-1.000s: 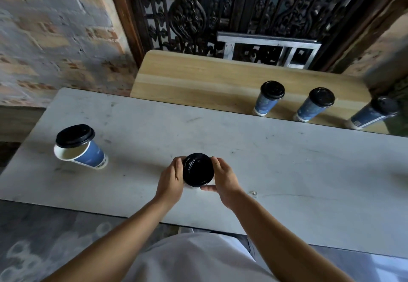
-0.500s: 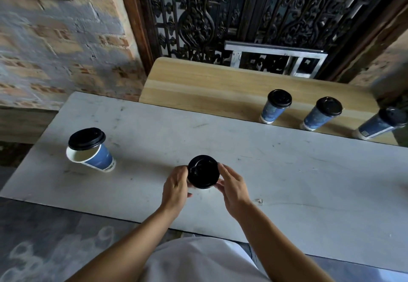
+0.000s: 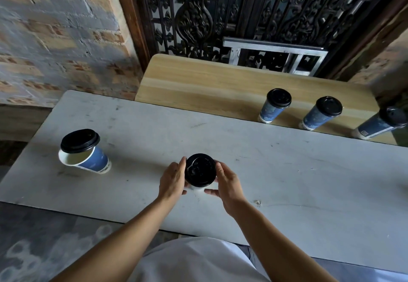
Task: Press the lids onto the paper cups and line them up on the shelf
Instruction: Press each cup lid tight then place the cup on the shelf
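Observation:
A paper cup with a black lid (image 3: pixel 200 169) stands on the grey table (image 3: pixel 287 171), seen from above. My left hand (image 3: pixel 173 179) cups its left side and my right hand (image 3: pixel 227 183) its right side, fingers around the lid's rim. At the table's left stands a blue cup (image 3: pixel 92 160) with a black lid (image 3: pixel 79 140) resting loose and askew on its rim. Three lidded blue cups (image 3: pixel 274 107) (image 3: pixel 321 114) (image 3: pixel 379 122) stand in a row on the wooden shelf (image 3: pixel 198 85) behind the table.
A brick wall rises at the left. An ornate dark metal gate (image 3: pixel 242 12) and a metal frame (image 3: pixel 273 54) stand behind the shelf. The table's near edge runs just in front of my body.
The view has shifted slightly. My hands have stayed around the lidded cup, with the fingers shifting a little along its rim.

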Tool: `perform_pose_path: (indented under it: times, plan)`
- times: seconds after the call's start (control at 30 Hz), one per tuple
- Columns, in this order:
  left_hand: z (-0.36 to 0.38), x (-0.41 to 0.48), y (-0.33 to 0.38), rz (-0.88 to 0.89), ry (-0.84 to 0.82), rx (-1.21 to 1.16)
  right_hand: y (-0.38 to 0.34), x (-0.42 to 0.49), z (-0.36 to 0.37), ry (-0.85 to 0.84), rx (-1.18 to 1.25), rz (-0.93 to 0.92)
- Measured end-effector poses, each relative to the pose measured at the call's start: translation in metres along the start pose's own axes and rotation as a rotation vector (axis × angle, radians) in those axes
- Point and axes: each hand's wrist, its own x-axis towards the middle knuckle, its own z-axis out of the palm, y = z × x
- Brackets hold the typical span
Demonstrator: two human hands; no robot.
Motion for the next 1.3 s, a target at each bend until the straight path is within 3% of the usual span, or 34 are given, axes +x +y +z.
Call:
perform_pose_path:
  times: [0.2, 0.63, 0.97, 1.3]
  plan:
    - [-0.008, 0.008, -0.009, 0.188, -0.135, -0.082, -0.002, 0.004, -0.001, 0.002, -0.026, 0.036]
    - [-0.018, 0.008, 0.01, 0.525, -0.346, 0.023, 0.002, 0.008, 0.007, 0.009, -0.016, -0.057]
    - [-0.011, 0.005, 0.002, 0.473, -0.297, -0.035, 0.006, 0.006, 0.01, 0.008, 0.004, -0.084]
    - [-0.012, 0.002, 0.012, 0.413, -0.304, -0.026, -0.01, 0.007, 0.001, -0.08, 0.074, 0.032]
